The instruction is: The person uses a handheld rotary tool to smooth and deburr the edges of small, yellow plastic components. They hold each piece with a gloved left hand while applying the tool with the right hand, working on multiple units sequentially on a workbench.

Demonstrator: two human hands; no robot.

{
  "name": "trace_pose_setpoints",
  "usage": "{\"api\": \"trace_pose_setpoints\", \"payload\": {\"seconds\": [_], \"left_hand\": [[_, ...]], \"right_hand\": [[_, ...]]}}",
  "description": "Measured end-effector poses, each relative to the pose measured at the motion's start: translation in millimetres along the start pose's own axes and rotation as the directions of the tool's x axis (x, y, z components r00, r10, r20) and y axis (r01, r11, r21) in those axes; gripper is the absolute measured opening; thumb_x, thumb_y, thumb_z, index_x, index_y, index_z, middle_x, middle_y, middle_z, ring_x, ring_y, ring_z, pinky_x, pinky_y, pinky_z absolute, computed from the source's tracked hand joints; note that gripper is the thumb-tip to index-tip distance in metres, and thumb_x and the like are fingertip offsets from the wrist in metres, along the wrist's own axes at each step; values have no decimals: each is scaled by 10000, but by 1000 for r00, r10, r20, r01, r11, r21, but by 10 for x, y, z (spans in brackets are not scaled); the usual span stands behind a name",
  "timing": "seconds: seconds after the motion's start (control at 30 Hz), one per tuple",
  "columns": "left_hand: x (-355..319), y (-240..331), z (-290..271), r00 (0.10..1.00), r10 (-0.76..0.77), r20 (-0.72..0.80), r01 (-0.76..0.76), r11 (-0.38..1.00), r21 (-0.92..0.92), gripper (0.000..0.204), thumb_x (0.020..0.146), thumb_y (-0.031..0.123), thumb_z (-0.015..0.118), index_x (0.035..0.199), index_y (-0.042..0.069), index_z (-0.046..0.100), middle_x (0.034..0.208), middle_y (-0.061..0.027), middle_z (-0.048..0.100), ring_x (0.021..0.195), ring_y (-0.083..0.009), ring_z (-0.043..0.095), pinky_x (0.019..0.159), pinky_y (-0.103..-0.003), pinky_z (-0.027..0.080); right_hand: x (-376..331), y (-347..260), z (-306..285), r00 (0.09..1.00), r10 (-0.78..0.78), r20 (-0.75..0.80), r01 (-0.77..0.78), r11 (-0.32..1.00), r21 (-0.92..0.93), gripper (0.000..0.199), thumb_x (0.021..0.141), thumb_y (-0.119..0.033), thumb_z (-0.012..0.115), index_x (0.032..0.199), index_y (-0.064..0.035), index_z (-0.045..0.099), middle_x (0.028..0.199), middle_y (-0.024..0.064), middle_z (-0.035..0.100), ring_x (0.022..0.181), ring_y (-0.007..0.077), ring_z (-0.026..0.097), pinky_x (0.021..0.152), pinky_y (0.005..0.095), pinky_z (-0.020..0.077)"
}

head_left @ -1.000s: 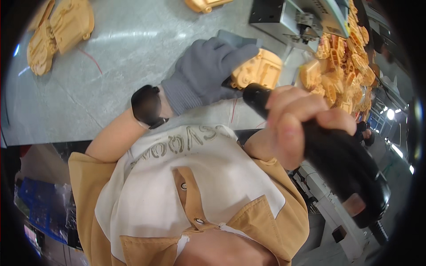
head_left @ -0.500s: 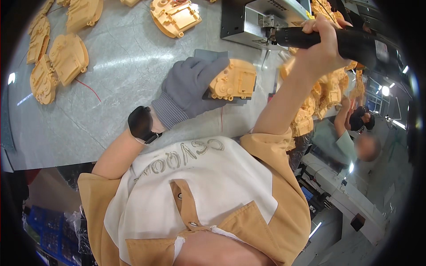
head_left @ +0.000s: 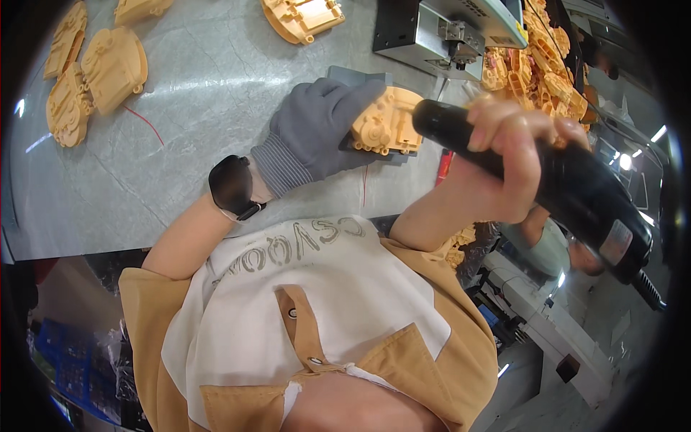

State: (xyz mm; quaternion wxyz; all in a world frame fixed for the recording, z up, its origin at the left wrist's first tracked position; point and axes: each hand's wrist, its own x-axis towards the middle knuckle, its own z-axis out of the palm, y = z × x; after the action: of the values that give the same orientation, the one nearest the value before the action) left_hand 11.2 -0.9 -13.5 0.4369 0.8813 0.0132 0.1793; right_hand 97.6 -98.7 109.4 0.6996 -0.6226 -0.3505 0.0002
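Head view, looking down over the person's chest at a grey surface [head_left: 180,144]. The left hand [head_left: 324,129], in a grey glove with a black wrist device [head_left: 232,186] at its cuff, lies palm-down with its fingers [head_left: 360,90] spread and pressed along the near edge of a yellow moulded plastic part [head_left: 385,122]; it steadies the part rather than closing around it. The part rests on a dark grey pad [head_left: 360,74] just in front of a grey metal machine [head_left: 446,32]. The bare right hand [head_left: 507,155] has its fingers [head_left: 497,122] wrapped fully around the barrel of a black electric screwdriver [head_left: 568,191], held tilted, its forward end beside the yellow part and its rear end running out to the lower right.

Compared with half a second earlier, the right hand and screwdriver have come down from up near the machine to a position close to the camera and just right of the part; the gloved hand remains on the part in much the same place.

A heap of similar yellow parts [head_left: 540,65] lies to the right of the machine, and further yellow parts [head_left: 93,72] sit well apart at the far left of the surface, with another [head_left: 302,16] at the top edge. A thin red wire [head_left: 144,121] lies on the surface near the left group. Another person [head_left: 554,248] is partly visible at lower right.
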Motion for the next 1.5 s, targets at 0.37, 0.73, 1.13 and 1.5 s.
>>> {"api": "trace_pose_setpoints", "payload": {"seconds": [0.37, 0.73, 1.13, 1.5], "left_hand": [[-10, -69, 85, 998, 25, -65, -20, 997, 73, 782, 573, 410, 736, 1220, 108, 420, 890, -49, 553, 783, -225, 534, 659, -337, 434], [-44, -33, 38, 999, -33, 10, 33, 999, -4, 797, 546, 286, 784, 1229, 106, 412, 1017, -50, 574, 885, -254, 549, 746, -344, 426], [300, 243, -70, 940, -310, 143, 312, 950, 8, 688, 667, 394, 673, 1233, 88, 430, 1038, -148, 554, 903, -295, 534, 783, -354, 437], [-2340, 545, -1384, 164, -768, -619, 38, 632, -774, 519, 837, 234, 456, 1233, -73, 321, 1030, -186, 529, 797, -205, 547, 645, -273, 457]], "right_hand": [[211, 182, 77, 1000, 18, 0, -17, 964, -264, 369, 686, 8, 475, 1047, -40, 415, 565, 75, 447, 450, 190, 446, 540, 356, 420], [179, 293, 4, 998, 63, 11, -63, 998, 4, 339, 680, 39, 490, 1003, -47, 440, 582, 82, 475, 449, 182, 452, 552, 355, 423], [234, -35, -307, 983, -65, -171, 139, 872, 469, 385, 712, 67, 512, 1057, 24, 348, 577, 89, 502, 436, 164, 470, 536, 318, 441], [12, -355, -919, 964, -136, -227, 230, 853, 468, 362, 715, -49, 457, 1075, -88, 455, 616, 41, 428, 520, 160, 428, 602, 345, 366]]}}
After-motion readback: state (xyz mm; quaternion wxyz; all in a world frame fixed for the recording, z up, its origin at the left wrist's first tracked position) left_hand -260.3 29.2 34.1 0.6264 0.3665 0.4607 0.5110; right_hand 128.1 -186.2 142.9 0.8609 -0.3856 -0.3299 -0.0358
